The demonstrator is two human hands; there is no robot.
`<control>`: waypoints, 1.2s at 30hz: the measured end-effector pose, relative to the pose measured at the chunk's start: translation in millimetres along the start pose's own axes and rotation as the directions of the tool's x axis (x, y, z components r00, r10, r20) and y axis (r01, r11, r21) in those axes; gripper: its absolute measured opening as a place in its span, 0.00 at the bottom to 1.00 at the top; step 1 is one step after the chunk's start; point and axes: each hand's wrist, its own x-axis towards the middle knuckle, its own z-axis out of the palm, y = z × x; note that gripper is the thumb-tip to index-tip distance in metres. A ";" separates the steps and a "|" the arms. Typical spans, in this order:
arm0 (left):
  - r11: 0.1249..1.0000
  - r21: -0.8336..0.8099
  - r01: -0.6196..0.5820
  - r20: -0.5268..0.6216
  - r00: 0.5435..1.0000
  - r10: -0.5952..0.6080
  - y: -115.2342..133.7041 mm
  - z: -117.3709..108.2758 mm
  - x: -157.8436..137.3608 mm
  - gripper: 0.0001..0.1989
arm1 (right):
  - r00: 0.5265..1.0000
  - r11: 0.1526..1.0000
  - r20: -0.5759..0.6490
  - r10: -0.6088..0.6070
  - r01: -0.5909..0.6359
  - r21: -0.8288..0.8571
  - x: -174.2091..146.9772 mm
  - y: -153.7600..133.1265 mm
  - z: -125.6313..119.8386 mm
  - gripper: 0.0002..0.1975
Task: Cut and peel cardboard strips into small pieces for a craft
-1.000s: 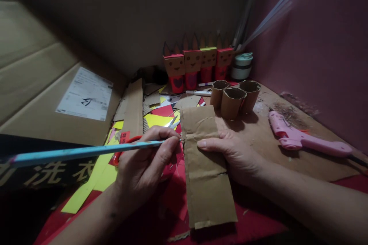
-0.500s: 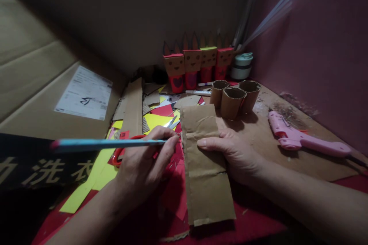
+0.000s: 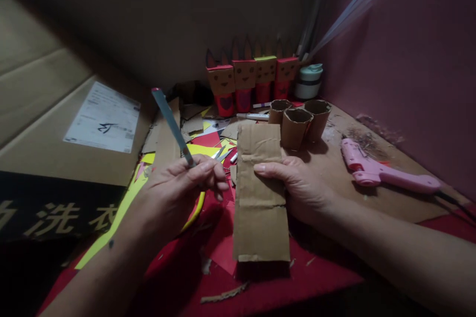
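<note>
In my left hand (image 3: 189, 185) is a slim teal pencil (image 3: 171, 124) with a red end, pointing up and to the left. The fingers are curled around its lower part, and its tip is hidden. My right hand (image 3: 297, 183) grips a creased rectangular piece of cardboard (image 3: 262, 228) by its right edge, thumb on top and the other fingers underneath. Behind my left hand lie scissors (image 3: 222, 154), blades showing, with a yellow-edged handle (image 3: 195, 213) partly covered. Three cardboard tubes (image 3: 297, 126) stand just beyond the cardboard piece.
A pink glue gun (image 3: 386, 173) lies on the board at right. Several cardboard figures with ears (image 3: 243, 77) line the back, beside a mint-lidded cup (image 3: 308, 81). A large carton (image 3: 48, 129) borders the left. Yellow paper (image 3: 126, 213), red paper and scraps litter the red table surface (image 3: 297, 282).
The pencil has swung from nearly level to steeply upright as my left hand turned. The cardboard piece has straightened slightly in my right hand. The whole view has shifted a little.
</note>
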 end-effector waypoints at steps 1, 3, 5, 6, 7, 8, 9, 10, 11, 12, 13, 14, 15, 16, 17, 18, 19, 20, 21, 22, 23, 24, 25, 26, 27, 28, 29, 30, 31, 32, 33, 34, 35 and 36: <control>0.999 -0.008 0.045 0.010 0.999 -0.045 -3.1 -0.5 1.5 0.08 | 1.000 1.000 -0.012 -0.005 0.005 -0.002 0.5 -0.2 -0.1 0.11; 0.994 -0.018 0.110 0.009 0.994 -0.110 -10.0 -0.7 2.8 0.08 | 0.999 1.000 -0.039 -0.014 0.014 -0.006 1.1 -0.4 -0.1 0.11; 0.980 0.019 0.196 0.018 0.980 -0.197 -15.7 1.4 1.8 0.10 | 0.998 0.999 -0.048 -0.032 0.032 -0.009 1.5 -0.5 -0.2 0.12; 0.972 0.048 0.230 0.033 0.972 -0.231 -17.6 3.6 0.7 0.11 | 0.999 0.999 -0.041 -0.036 0.035 -0.008 1.6 -0.4 -0.3 0.13; 0.963 0.080 0.259 0.056 0.963 -0.264 -18.7 6.4 -0.4 0.11 | 0.999 0.999 -0.030 -0.032 0.032 -0.009 1.7 -0.1 -0.5 0.14; 0.956 0.102 0.275 0.081 0.955 -0.284 -19.3 9.5 -1.3 0.11 | 1.000 1.000 -0.016 -0.025 0.024 -0.012 1.8 0.4 -0.8 0.14; 0.951 0.115 0.287 0.098 0.949 -0.299 -19.5 12.5 -2.0 0.11 | 1.000 1.000 -0.003 -0.016 0.016 -0.019 2.0 1.1 -1.1 0.13; 0.948 0.112 0.297 0.114 0.944 -0.309 -19.7 15.3 -2.4 0.11 | 1.000 1.000 0.008 -0.009 0.009 -0.025 2.1 2.0 -1.5 0.13; 0.946 0.103 0.306 0.124 0.940 -0.318 -19.9 17.6 -2.4 0.10 | 1.000 0.999 0.014 -0.001 0.001 -0.032 2.1 2.9 -1.9 0.12; 0.946 0.086 0.313 0.131 0.938 -0.322 -20.2 19.4 -2.2 0.10 | 1.000 0.999 0.015 0.004 -0.004 -0.039 2.2 3.9 -2.2 0.11; 0.948 0.062 0.313 0.139 0.938 -0.318 -20.6 20.6 -1.8 0.10 | 1.000 0.999 0.012 0.011 -0.010 -0.047 2.2 4.6 -2.5 0.11; 0.950 0.037 0.310 0.152 0.938 -0.312 -21.0 21.3 -1.4 0.10 | 1.000 0.998 0.009 0.018 -0.018 -0.052 2.2 5.1 -2.6 0.11; 0.952 0.012 0.305 0.165 0.938 -0.303 -21.4 21.7 -1.1 0.11 | 1.000 0.998 0.005 0.027 -0.027 -0.054 2.1 5.2 -2.5 0.11; 0.953 -0.007 0.301 0.176 0.939 -0.295 -21.7 21.8 -0.9 0.11 | 0.999 0.998 -0.001 0.036 -0.036 -0.052 2.0 5.0 -2.3 0.12; 0.955 -0.021 0.295 0.180 0.941 -0.287 -21.9 21.8 -0.7 0.11 | 0.999 0.998 -0.011 0.045 -0.046 -0.044 1.9 4.5 -1.9 0.13; 0.957 -0.030 0.290 0.181 0.943 -0.280 -22.0 21.6 -0.7 0.11 | 0.998 0.998 -0.020 0.053 -0.054 -0.032 1.6 3.8 -1.3 0.14; 0.958 -0.039 0.283 0.179 0.946 -0.272 -22.0 21.4 -0.8 0.11 | 0.998 0.998 -0.025 0.058 -0.058 -0.019 1.2 2.9 -0.7 0.16; 0.960 -0.050 0.275 0.178 0.948 -0.262 -21.9 21.1 -0.9 0.11 | 0.998 0.998 -0.020 0.065 -0.065 -0.009 0.6 2.1 0.0 0.17; 0.961 -0.062 0.268 0.177 0.951 -0.254 -21.9 20.6 -0.9 0.11 | 0.997 0.997 -0.002 0.078 -0.078 -0.005 -0.2 1.4 0.6 0.18; 0.962 -0.075 0.264 0.178 0.952 -0.248 -21.8 20.1 -0.8 0.12 | 0.995 0.996 0.029 0.091 -0.091 -0.004 -1.1 0.8 1.2 0.18; 0.961 -0.091 0.261 0.181 0.953 -0.242 -21.8 19.5 -0.7 0.12 | 0.993 0.995 0.063 0.104 -0.104 -0.007 -2.0 0.6 1.6 0.18; 0.959 -0.111 0.260 0.185 0.954 -0.237 -21.9 19.0 -0.5 0.13 | 0.988 0.993 0.092 0.121 -0.120 -0.012 -3.0 0.6 1.8 0.18; 0.956 -0.134 0.260 0.190 0.954 -0.233 -21.9 18.5 -0.2 0.14 | 0.983 0.990 0.114 0.141 -0.139 -0.020 -3.9 1.0 1.9 0.17; 0.952 -0.157 0.263 0.195 0.953 -0.231 -21.9 18.1 0.2 0.15 | 0.979 0.987 0.126 0.163 -0.160 -0.031 -4.7 1.6 1.8 0.17; 0.948 -0.178 0.265 0.200 0.953 -0.229 -22.0 17.9 0.5 0.15 | 0.975 0.983 0.128 0.182 -0.178 -0.043 -5.2 2.4 1.5 0.18; 0.943 -0.196 0.268 0.203 0.952 -0.228 -22.0 17.9 0.9 0.16 | 0.972 0.979 0.124 0.200 -0.195 -0.057 -5.6 3.3 1.2 0.18; 0.940 -0.210 0.268 0.203 0.953 -0.226 -22.1 18.0 1.2 0.16 | 0.970 0.976 0.118 0.213 -0.206 -0.072 -5.9 4.3 0.7 0.18; 0.939 -0.218 0.268 0.199 0.954 -0.226 -22.2 18.2 1.5 0.15 | 0.970 0.974 0.111 0.217 -0.208 -0.085 -6.1 5.4 0.3 0.19; 0.940 -0.217 0.265 0.189 0.956 -0.226 -22.2 18.5 1.6 0.15 | 0.971 0.974 0.108 0.214 -0.204 -0.097 -6.1 6.4 -0.1 0.19; 0.941 -0.212 0.263 0.176 0.958 -0.228 -22.3 18.8 1.7 0.14 | 0.973 0.975 0.106 0.204 -0.193 -0.107 -6.1 7.4 -0.4 0.18; 0.943 -0.205 0.263 0.164 0.959 -0.231 -22.4 19.0 1.7 0.14 | 0.975 0.977 0.106 0.193 -0.181 -0.116 -6.1 8.2 -0.4 0.18; 0.944 -0.197 0.266 0.159 0.959 -0.237 -22.5 19.2 1.7 0.14 | 0.978 0.978 0.104 0.181 -0.168 -0.124 -6.0 8.9 -0.3 0.18; 0.944 -0.189 0.270 0.157 0.957 -0.243 -22.6 19.2 1.7 0.14 | 0.981 0.979 0.098 0.169 -0.155 -0.130 -5.9 9.4 0.0 0.18; 0.944 -0.185 0.274 0.159 0.956 -0.246 -22.7 19.2 1.7 0.14 | 0.983 0.980 0.089 0.158 -0.145 -0.135 -5.7 9.7 0.3 0.18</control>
